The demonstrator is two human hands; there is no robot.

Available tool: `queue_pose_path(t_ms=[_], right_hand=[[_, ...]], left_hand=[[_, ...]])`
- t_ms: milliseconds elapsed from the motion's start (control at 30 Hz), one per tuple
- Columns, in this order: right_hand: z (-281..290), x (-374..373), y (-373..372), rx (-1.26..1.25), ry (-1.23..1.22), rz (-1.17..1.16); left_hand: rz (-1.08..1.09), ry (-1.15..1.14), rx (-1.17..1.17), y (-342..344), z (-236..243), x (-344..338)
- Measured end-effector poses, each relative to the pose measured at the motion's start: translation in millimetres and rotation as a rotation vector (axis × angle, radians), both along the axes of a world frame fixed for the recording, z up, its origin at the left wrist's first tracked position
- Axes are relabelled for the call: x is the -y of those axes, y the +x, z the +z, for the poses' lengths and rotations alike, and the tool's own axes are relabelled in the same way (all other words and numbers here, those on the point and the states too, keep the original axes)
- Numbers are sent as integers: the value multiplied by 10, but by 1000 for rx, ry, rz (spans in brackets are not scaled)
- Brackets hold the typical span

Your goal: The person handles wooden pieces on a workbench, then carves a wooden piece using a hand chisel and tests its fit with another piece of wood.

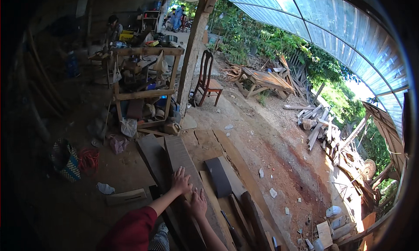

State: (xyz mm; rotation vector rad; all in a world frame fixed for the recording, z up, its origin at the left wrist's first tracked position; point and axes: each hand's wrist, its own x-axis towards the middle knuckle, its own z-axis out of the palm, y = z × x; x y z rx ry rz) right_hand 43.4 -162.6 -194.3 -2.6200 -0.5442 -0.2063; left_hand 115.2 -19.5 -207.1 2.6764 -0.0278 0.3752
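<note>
My left hand (180,181), its arm in a red sleeve, lies on a long grey-brown plank (178,149) with the fingers spread. Close behind it, nearer to me, my right hand (198,204) rests on the same plank, fingers stretched out. Neither hand holds anything that I can see. A darker plank (152,152) lies along the left side. To the right, a dark curved sheet (218,177) sits over lighter boards. Nearer to me are a slim tool with a dark handle (228,220) and dark wooden strips (254,214).
A wooden frame (146,95) stands ahead before a cluttered bench, beside a post (193,50). Beyond it are a wooden chair (209,83) and a low wooden table (266,79). Scrap wood (321,124) is piled right. A checkered basket (70,166) stands left. Other people are far back.
</note>
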Motion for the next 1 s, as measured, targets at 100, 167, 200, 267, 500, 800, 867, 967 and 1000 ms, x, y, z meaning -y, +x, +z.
queue_pose_path(t_ms=[100, 167, 200, 267, 500, 800, 867, 967, 1000], right_hand=[[-31, 409, -427, -64, 24, -8], [-31, 852, -850, -21, 20, -15], [-38, 1087, -1096, -65, 25, -51], [-58, 1568, -1649, -79, 103, -126], [19, 2885, -3775, 75, -87, -451], [59, 2873, -3973, -144, 151, -561], [76, 2630, -3614, -118, 140, -498], [83, 2131, -2913, -371, 343, -512], [60, 1906, -2598, -519, 499, -560]], left_hand=[[-9, -39, 4, -447, -6, 399], [-62, -37, 68, -844, -18, 847], [-108, -67, 75, -1069, -22, 1104], [-216, -42, 63, -1534, -5, 1648], [-687, -5, 322, -3127, -8, 3411], [-853, -121, 357, -3457, -93, 3723], [-749, -106, 339, -3136, -12, 3317], [-735, 4, 5, -2416, 62, 2533], [-680, 69, -60, -2169, 77, 2252]])
